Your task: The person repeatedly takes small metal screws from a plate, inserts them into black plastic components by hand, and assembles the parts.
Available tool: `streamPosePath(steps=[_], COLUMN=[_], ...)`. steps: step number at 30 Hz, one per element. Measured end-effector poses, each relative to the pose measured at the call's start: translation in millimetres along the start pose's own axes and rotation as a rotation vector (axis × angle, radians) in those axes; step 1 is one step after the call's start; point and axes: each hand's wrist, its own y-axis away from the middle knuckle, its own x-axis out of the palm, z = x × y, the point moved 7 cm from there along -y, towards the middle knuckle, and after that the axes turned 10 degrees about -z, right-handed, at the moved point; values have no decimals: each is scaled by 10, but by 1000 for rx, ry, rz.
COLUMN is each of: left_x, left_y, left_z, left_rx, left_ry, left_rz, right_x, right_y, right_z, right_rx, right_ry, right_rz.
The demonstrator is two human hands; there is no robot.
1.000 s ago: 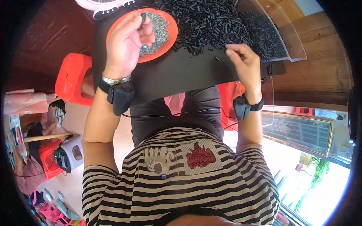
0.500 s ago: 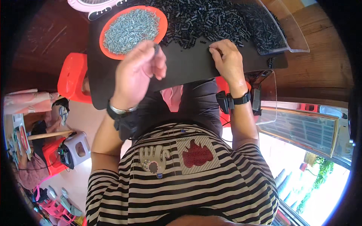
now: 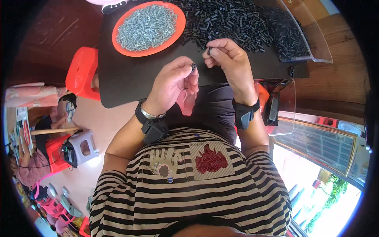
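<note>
My left hand (image 3: 173, 81) is closed in a pinch over the dark table's near edge. A small black plastic part (image 3: 193, 68) shows between its thumb and fingertips. Just right of it my right hand (image 3: 233, 65) pinches another small black plastic part (image 3: 209, 51) between thumb and forefinger. The two hands are a little apart. Beyond them spreads a pile of short black plastic tubes (image 3: 225, 23). An orange-red plate (image 3: 123, 50) heaped with silver screws (image 3: 148, 29) lies at the far left. Whether a screw is in my left fingers cannot be seen.
A clear plastic bin (image 3: 320, 55) with more black parts stands at the table's right end. Red stool (image 3: 81, 75) at the table's left; grey stool (image 3: 83, 147) farther off. Another person sits at the far left. Under the table's right side is a clear box (image 3: 290, 106).
My left hand has come from beside the plate toward the middle. My right hand has lifted from the pile's edge, now with a black part in its pinch, and moved toward the left.
</note>
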Motion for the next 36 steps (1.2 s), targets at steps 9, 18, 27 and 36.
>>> streamPosePath(steps=[9, 18, 27, 36], left_x=[-41, -31, -42, -46], left_y=[-18, -16, -17, 5], left_z=[10, -6, 7, 6], left_rx=[15, 21, 46, 70], left_ry=[94, 92, 75, 79], left_rz=[-9, -27, -69, -99], right_x=[218, 254, 274, 318], right_y=[19, 65, 119, 156], right_z=[-87, -53, -22, 24], right_rx=[17, 21, -56, -136], right_ry=[-59, -34, 53, 121], right_rz=[109, 36, -10, -21])
